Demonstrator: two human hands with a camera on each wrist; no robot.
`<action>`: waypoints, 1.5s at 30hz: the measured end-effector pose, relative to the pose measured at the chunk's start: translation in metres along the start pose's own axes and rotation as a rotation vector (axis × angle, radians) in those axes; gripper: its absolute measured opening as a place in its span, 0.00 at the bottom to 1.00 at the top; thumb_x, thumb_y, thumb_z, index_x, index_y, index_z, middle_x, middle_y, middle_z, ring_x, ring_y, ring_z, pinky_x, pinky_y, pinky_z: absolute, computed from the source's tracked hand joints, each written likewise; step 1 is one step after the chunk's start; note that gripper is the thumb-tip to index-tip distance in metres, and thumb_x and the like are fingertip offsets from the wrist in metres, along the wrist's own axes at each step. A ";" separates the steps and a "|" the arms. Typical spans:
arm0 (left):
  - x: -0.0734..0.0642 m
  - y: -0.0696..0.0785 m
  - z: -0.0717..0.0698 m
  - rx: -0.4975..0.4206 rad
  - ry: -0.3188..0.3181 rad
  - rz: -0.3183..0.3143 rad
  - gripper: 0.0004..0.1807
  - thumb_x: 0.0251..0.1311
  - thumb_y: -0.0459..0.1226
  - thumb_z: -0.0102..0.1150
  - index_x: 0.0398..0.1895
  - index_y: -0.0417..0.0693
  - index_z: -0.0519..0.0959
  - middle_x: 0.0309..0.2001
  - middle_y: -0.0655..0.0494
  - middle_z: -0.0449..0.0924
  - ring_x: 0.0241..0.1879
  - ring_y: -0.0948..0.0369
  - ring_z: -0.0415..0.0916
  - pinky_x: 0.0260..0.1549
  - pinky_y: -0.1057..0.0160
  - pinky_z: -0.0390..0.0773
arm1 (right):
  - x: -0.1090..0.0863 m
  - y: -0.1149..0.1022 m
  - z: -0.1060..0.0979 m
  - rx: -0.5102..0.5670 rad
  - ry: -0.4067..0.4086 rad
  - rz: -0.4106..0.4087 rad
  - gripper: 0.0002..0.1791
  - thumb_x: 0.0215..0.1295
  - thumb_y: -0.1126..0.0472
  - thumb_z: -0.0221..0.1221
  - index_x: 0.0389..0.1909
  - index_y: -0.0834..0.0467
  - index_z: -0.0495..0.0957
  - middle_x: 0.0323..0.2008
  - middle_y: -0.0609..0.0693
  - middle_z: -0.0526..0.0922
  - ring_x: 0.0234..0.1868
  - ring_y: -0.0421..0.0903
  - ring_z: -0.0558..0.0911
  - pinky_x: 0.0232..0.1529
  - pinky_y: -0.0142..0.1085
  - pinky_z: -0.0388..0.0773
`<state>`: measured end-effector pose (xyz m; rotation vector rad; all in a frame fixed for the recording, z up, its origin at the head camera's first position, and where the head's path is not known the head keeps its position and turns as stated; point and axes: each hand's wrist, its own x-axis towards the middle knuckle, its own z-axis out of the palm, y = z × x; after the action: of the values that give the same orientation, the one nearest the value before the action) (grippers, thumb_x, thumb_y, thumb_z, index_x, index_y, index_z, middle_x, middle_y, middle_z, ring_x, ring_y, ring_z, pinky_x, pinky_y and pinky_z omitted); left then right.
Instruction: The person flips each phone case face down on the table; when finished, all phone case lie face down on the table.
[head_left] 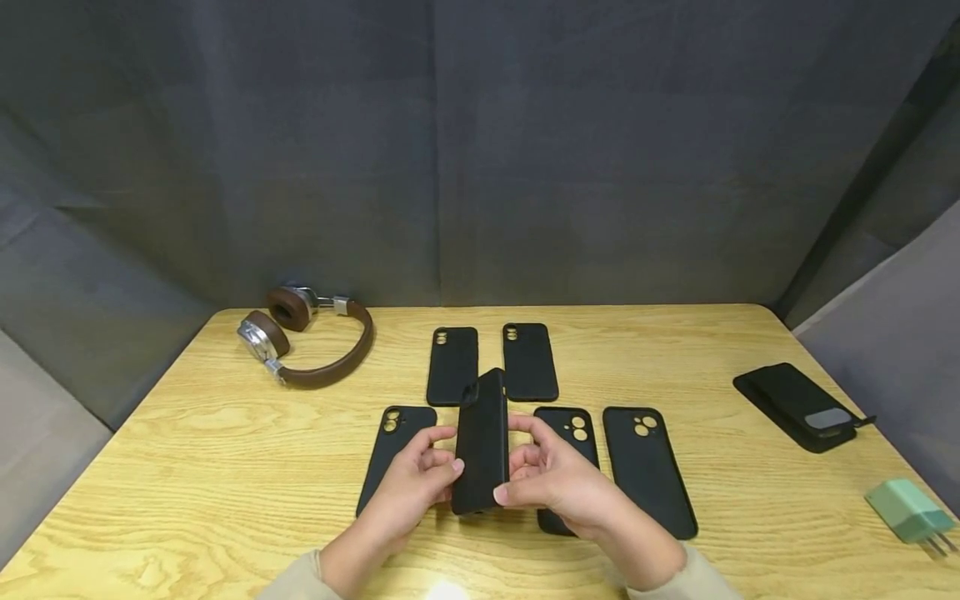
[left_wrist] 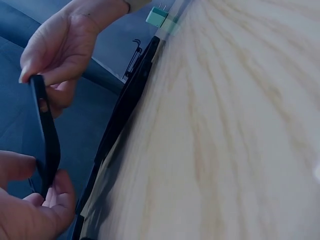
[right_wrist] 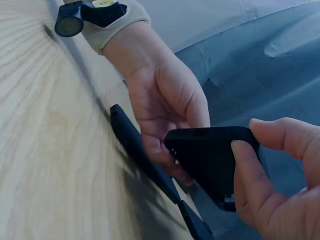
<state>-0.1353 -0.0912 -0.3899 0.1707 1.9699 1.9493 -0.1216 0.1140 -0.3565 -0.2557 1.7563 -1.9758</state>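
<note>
Both hands hold a black phone case (head_left: 482, 446) tilted up above the middle of the table, its camera cutout toward the top left. My left hand (head_left: 408, 483) grips the left edge between thumb and fingers. The right hand (head_left: 555, 479) pinches the lower right side, its thumb at the bottom corner. In the right wrist view the case (right_wrist: 205, 160) shows one end pinched by the right fingers (right_wrist: 255, 180). Beneath the left hand lies another black case (head_left: 390, 442), partly covered. A further case (head_left: 566, 425) lies under the right hand, also partly hidden.
Two black cases (head_left: 453, 362) (head_left: 530, 362) lie behind the held one. Right of my hand is another case (head_left: 648, 475). Brown headphones (head_left: 322, 371) rest at the back left. A dark case-like item (head_left: 795, 404) and a green plug charger (head_left: 909, 510) sit near the right edge.
</note>
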 end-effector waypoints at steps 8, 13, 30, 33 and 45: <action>-0.004 -0.002 -0.006 0.099 0.024 0.017 0.27 0.60 0.31 0.55 0.63 0.40 0.62 0.40 0.48 0.71 0.35 0.62 0.73 0.37 0.61 0.77 | -0.005 0.012 -0.005 -0.042 0.028 0.034 0.48 0.48 0.71 0.64 0.67 0.67 0.46 0.31 0.52 0.73 0.27 0.41 0.74 0.28 0.32 0.73; -0.004 -0.004 -0.009 0.165 0.011 0.038 0.27 0.58 0.29 0.55 0.63 0.37 0.63 0.42 0.46 0.71 0.36 0.61 0.74 0.34 0.67 0.76 | -0.005 0.018 -0.007 -0.111 0.070 0.058 0.51 0.46 0.72 0.65 0.69 0.66 0.44 0.30 0.52 0.72 0.26 0.41 0.73 0.26 0.31 0.71; -0.006 -0.002 -0.007 0.498 -0.015 0.053 0.24 0.55 0.29 0.59 0.57 0.33 0.71 0.39 0.48 0.74 0.35 0.61 0.75 0.31 0.68 0.75 | 0.004 0.025 -0.001 -0.450 0.147 0.144 0.53 0.38 0.70 0.71 0.66 0.72 0.53 0.28 0.54 0.75 0.27 0.45 0.75 0.26 0.35 0.71; -0.004 -0.001 -0.005 0.569 -0.007 0.063 0.24 0.54 0.29 0.60 0.56 0.33 0.71 0.39 0.49 0.75 0.36 0.62 0.76 0.32 0.67 0.75 | 0.006 0.025 0.002 -0.525 0.153 0.156 0.53 0.36 0.69 0.72 0.66 0.73 0.53 0.26 0.53 0.74 0.24 0.45 0.73 0.24 0.35 0.69; -0.002 0.006 0.002 0.765 -0.005 0.029 0.27 0.53 0.30 0.62 0.58 0.33 0.70 0.37 0.50 0.71 0.35 0.59 0.70 0.33 0.63 0.73 | 0.009 0.024 0.010 -0.823 0.118 0.160 0.52 0.39 0.60 0.73 0.63 0.76 0.56 0.17 0.48 0.73 0.17 0.42 0.70 0.17 0.33 0.62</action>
<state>-0.1342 -0.0896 -0.3837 0.3921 2.6139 1.1068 -0.1196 0.0991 -0.3795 -0.2522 2.4986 -1.0864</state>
